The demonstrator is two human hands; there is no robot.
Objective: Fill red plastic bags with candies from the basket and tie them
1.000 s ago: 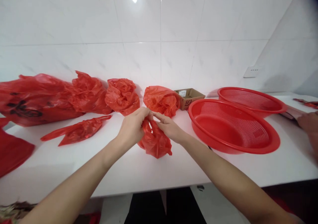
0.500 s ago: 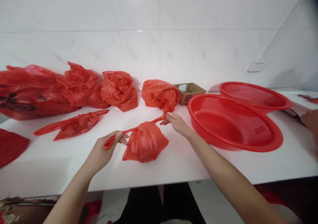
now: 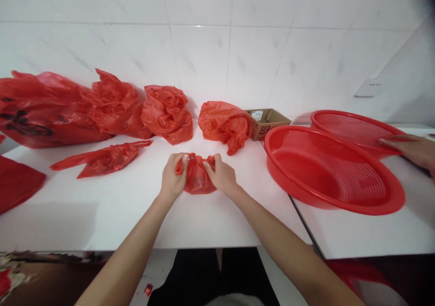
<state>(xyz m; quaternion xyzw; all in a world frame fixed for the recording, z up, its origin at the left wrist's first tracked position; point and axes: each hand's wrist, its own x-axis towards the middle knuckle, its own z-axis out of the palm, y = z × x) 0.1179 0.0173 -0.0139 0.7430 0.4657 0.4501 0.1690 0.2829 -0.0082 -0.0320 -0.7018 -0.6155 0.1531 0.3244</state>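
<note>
Small red plastic bag (image 3: 196,179), bunched into a tight bundle, sits on the white counter (image 3: 102,215) near its front edge, directly ahead of us. Our left hand (image 3: 173,177) grips the bundle's left side, fingers curled around a gathered bit of plastic at its top; our right hand (image 3: 220,175) grips the right side the same way, fingers closed on the plastic, so the two hands all but meet over the bag. Just behind it, toward the tiled wall (image 3: 204,52), a loosely crumpled red bag (image 3: 224,124) lies beside a small open cardboard box (image 3: 267,121). Further left along the wall: another crumpled red bag (image 3: 167,113), then a larger heap of red bags (image 3: 61,109), one with black print. A flattened, twisted red bag (image 3: 102,159) lies in front of that heap. To the right, a large red mesh basket (image 3: 335,170) rests on the counter, a second red basket (image 3: 355,129) behind it. Another person's hand (image 3: 413,150) rests on the rim of that second basket at the right edge of view.
</note>
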